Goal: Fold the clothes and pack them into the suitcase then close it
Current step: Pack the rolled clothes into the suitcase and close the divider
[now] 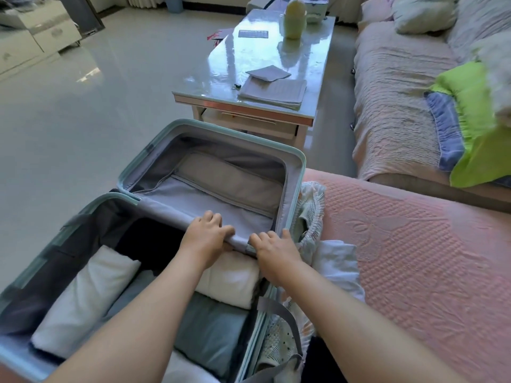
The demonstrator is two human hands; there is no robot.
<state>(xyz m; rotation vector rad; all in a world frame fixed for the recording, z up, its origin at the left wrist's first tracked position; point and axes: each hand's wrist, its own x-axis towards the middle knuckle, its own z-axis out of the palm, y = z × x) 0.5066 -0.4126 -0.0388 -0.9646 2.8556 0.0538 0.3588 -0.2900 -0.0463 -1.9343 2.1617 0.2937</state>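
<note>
A mint-green suitcase (83, 214) lies open in front of me. Its lid half (293, 172), lined in grey, stands tilted up on the far side. The near half holds rolled and folded clothes: a white roll (80, 297) on the left, a cream roll (229, 277) at the right, a teal fold (210, 333) below it. My left hand (206, 234) and my right hand (272, 246) both grip the lid's near edge, fingers curled over it, side by side.
A pink-covered sofa seat (414, 266) lies right of the suitcase, with white frilled cloth (331, 261) bunched between them. A glass coffee table (318, 87) with grey papers stands beyond. Lime and blue fabric (467, 125) lies on the far sofa. Bare tiled floor stretches left.
</note>
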